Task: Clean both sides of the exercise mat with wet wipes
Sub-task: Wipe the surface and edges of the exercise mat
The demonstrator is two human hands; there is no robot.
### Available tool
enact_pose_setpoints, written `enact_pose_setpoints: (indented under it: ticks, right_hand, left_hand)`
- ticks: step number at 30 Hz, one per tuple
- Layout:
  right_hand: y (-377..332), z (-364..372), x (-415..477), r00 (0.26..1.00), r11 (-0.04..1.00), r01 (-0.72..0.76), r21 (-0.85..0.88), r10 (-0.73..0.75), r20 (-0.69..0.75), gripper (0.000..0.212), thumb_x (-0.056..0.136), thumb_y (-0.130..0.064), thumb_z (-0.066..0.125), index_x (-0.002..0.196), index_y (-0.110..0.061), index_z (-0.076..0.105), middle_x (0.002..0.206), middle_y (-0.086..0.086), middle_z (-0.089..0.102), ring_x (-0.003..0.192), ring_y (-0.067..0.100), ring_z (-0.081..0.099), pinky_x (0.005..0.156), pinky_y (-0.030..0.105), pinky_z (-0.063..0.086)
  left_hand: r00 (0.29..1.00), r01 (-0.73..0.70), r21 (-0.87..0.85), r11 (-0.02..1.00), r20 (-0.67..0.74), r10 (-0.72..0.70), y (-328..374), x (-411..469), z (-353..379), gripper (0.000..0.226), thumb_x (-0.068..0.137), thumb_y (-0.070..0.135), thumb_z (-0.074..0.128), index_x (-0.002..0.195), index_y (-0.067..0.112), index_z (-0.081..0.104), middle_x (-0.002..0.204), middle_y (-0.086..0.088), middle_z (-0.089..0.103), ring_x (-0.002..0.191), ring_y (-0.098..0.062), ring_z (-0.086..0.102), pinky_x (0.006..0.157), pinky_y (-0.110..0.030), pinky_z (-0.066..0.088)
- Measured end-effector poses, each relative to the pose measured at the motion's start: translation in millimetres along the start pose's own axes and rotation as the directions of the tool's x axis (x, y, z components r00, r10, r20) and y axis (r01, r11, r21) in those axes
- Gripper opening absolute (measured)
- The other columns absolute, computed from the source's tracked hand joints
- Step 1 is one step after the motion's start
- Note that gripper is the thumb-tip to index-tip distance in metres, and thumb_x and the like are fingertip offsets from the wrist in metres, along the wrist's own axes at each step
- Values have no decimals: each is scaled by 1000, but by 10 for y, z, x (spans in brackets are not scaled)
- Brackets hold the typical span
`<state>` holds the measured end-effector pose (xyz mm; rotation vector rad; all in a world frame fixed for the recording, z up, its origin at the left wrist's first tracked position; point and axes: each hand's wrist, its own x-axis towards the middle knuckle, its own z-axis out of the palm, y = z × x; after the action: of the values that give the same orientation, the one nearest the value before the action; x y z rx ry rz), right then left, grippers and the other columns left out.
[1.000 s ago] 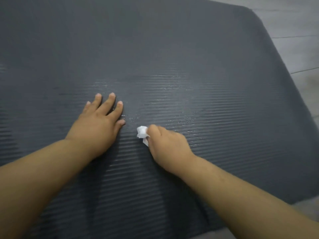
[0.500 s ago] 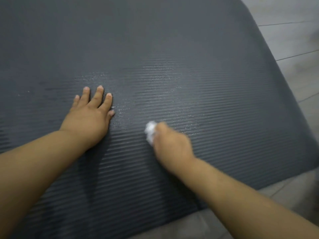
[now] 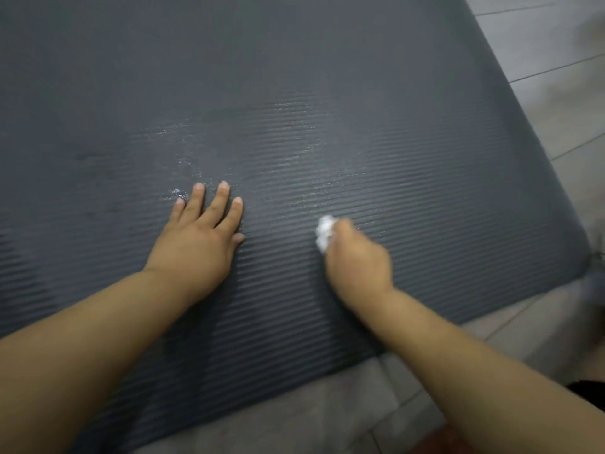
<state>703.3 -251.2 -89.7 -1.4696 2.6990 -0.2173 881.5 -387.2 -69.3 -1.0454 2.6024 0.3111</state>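
A dark grey ribbed exercise mat (image 3: pixel 327 93) lies flat on the floor and fills most of the view. My left hand (image 3: pixel 199 237) rests palm-down on it with fingers straight and spread. To its right, my right hand (image 3: pixel 358 262) grips a crumpled white wet wipe (image 3: pixel 324 233) and presses it onto the mat; the hand is motion-blurred. Wet shiny streaks (image 3: pixel 294 165) mark the mat beyond both hands.
Grey floor tiles (image 3: pixel 556 60) show to the right of the mat and along its near edge (image 3: pixel 294 417). The mat's rounded near right corner (image 3: pixel 579 263) is in view.
My right hand with the wipe has slid to the right, away from my left hand. The view has shifted, showing more floor at the mat's near edge. My left hand stays flat.
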Motion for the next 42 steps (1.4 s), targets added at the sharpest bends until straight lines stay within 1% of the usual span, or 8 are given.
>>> enact_pose_setpoints:
  ticks: [5, 10, 13, 17, 22, 30, 38, 42]
  right_hand:
    - [-71, -182, -238, 871, 892, 445, 82, -452, 192, 26, 84, -30, 44, 87, -16, 66, 72, 0, 65, 52, 21, 64, 37, 25, 43]
    - [1185, -509, 272, 867, 868, -492, -65, 495, 46, 29, 99, -28, 37, 113, -3, 43, 113, 30, 58, 104, 43, 55, 83, 43, 42]
    - [1000, -419, 113, 799, 801, -598, -42, 599, 45, 37, 101, -31, 29, 114, 0, 43, 110, 33, 58, 104, 45, 55, 84, 43, 41]
    - [214, -78, -343, 997, 997, -73, -29, 72, -7, 22, 97, -26, 42, 103, -9, 56, 90, 14, 67, 77, 31, 68, 62, 35, 51]
    - [201, -155, -721, 876, 905, 421, 64, -424, 229, 17, 78, -28, 65, 91, -17, 65, 73, -1, 65, 51, 17, 64, 37, 22, 40]
    - [1034, -364, -506, 832, 832, -554, -10, 554, 28, 31, 100, -27, 33, 114, -1, 43, 110, 26, 60, 100, 41, 58, 78, 40, 42]
    - [285, -116, -1157, 905, 920, 373, 122, -389, 170, 27, 65, -23, 77, 85, -13, 62, 58, 0, 60, 40, 18, 58, 32, 21, 36]
    - [880, -499, -745, 942, 960, -279, 28, 267, 203, 24, 95, -23, 47, 111, -5, 49, 100, 19, 65, 92, 34, 63, 69, 37, 47]
  left_hand:
    - [999, -8, 24, 1000, 42, 7, -28, 15, -20, 59, 100, 43, 15, 151, 21, -4, 158, -2, -13, 144, -30, -11, 117, -41, 0]
    - [998, -2, 14, 1000, 57, 1, -35, 8, -24, 58, 100, 43, 14, 151, 23, -5, 158, -1, -14, 144, -29, -12, 117, -40, -1]
    - [998, 3, 8, 1000, 67, -3, -22, -3, -33, 58, 100, 43, 13, 151, 23, -6, 158, -1, -15, 144, -29, -14, 117, -40, -2]
    - [995, 28, 13, 1000, 95, -29, 19, -5, -83, 56, 101, 40, 15, 151, 22, -5, 158, -2, -15, 144, -30, -12, 117, -41, 1]
    - [985, 52, -77, 996, 170, -38, 219, -144, -177, 57, 102, 36, 26, 151, 19, 3, 158, -1, -12, 145, -31, -8, 118, -40, 8]
    - [987, 2, -32, 999, 161, 3, 552, -497, 54, 55, 103, 33, 21, 151, 19, -2, 157, -3, -18, 143, -35, -13, 117, -44, 1]
    - [980, -4, -10, 1000, 201, 6, 523, -458, 12, 56, 103, 36, 22, 151, 21, -1, 157, -2, -17, 144, -34, -11, 117, -43, 4]
    - [980, -10, -19, 1000, 198, 13, 515, -459, 4, 56, 102, 36, 22, 151, 22, -1, 157, -1, -17, 144, -33, -11, 117, -42, 4]
